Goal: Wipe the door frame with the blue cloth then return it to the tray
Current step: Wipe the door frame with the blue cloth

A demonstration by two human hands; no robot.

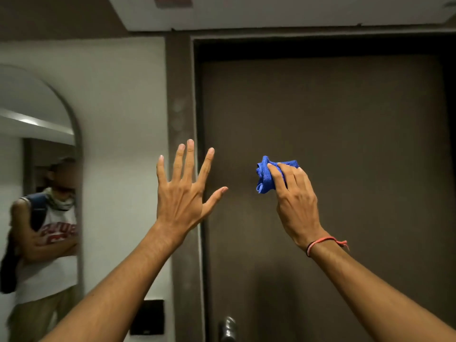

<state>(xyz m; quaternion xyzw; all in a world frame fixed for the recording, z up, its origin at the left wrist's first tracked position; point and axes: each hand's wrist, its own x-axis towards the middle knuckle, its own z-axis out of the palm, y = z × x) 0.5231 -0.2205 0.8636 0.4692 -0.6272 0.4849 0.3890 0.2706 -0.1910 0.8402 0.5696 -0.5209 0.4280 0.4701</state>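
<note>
The right hand [294,201] grips the bunched blue cloth [269,176] before the dark door panel [345,169], clear of the door frame [181,107], where the left hand [183,193] is spread empty; so loose a bundle may slip during wiping.

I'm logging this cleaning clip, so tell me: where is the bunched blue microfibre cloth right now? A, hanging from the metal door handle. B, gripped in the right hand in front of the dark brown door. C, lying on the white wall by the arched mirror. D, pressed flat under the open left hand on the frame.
B: the bunched blue microfibre cloth is pinched in the right hand before the dark brown door, while the left hand is spread open and empty.
</note>
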